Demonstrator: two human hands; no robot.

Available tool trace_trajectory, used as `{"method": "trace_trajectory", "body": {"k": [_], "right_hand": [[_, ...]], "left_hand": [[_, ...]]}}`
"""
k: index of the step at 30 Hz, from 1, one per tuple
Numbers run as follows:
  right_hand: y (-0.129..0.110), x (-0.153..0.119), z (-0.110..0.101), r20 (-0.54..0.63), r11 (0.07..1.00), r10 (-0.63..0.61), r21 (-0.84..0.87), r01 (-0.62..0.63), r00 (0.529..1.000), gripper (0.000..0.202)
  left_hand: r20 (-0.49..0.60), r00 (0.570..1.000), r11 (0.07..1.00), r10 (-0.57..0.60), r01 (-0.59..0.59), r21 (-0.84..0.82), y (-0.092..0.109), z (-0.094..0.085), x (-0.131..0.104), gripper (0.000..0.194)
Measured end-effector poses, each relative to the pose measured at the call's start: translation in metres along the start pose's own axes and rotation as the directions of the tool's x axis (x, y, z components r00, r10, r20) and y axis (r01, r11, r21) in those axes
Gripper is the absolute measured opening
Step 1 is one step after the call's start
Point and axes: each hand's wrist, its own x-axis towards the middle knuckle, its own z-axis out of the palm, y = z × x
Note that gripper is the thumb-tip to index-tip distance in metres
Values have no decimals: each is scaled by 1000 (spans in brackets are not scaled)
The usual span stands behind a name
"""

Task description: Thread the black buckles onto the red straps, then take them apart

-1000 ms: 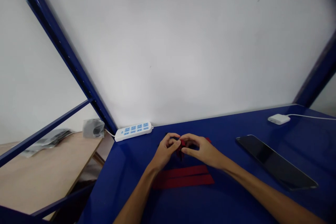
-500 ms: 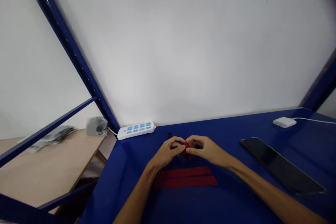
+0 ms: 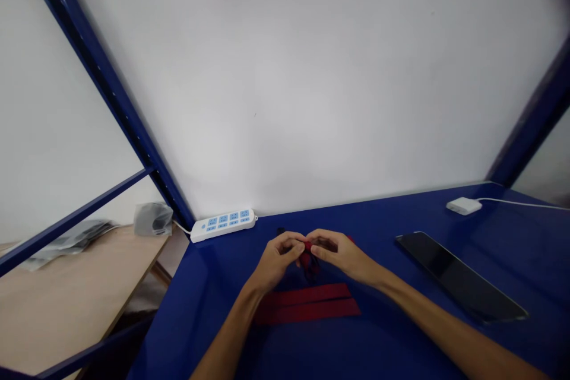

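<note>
My left hand (image 3: 275, 259) and my right hand (image 3: 345, 256) meet over the blue table, thumbs and fingers pinched on a red ribbon (image 3: 308, 260). Its gathered top sits between the fingertips, and a folded part with dark patches hangs below them. The fingers hide much of its shape. Nearer to me, two flat red strips (image 3: 314, 309) lie side by side, their left ends partly behind my left forearm. A small dark object (image 3: 280, 230) shows just beyond my left hand; I cannot make out its kind. A bit of red peeks out behind my right hand.
A white power strip (image 3: 224, 225) lies at the table's back left. To the right are a dark tablet or large phone (image 3: 458, 276) and a white charger (image 3: 464, 206) with its cable. Blue frame posts (image 3: 102, 80) flank the blue table (image 3: 214, 285). Grey plastic bags (image 3: 152, 219) rest on a wooden table at left.
The view has shifted slightly, so things sit a little further left. Both hands keep their pinch on the ribbon, which has turned and now hangs lower and bunched between the fingers.
</note>
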Motion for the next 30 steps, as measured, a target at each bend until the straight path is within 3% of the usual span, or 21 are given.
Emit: {"method": "trace_trajectory", "body": {"k": [5,8,14,21,26,30], "right_hand": [[-3,-1,0,-4,997,-12,72,12,1000,38],[-3,-1,0,-2,994,-12,111,12,1000,38],[-1,-1,-4,-27,999,-29,14,29,999,38],[-1,-1,-2,16,990,-24,137,21,1000,38],[4,-1,5,14,945,105,312,-104,994,47],[7,-2,7,-4,964,78,256,-75,997,41]], "left_hand": [[5,1000,1000,12,-12,-23,0,2,-1,31],[-8,999,998,40,-40,49,0,6,-3,29],[-39,988,968,147,-136,212,5,13,-6,25],[-43,985,982,166,-161,103,7,18,-6,23],[-55,982,976,183,-175,130,7,19,-7,21],[-85,977,977,196,-187,103,11,16,-7,22]]}}
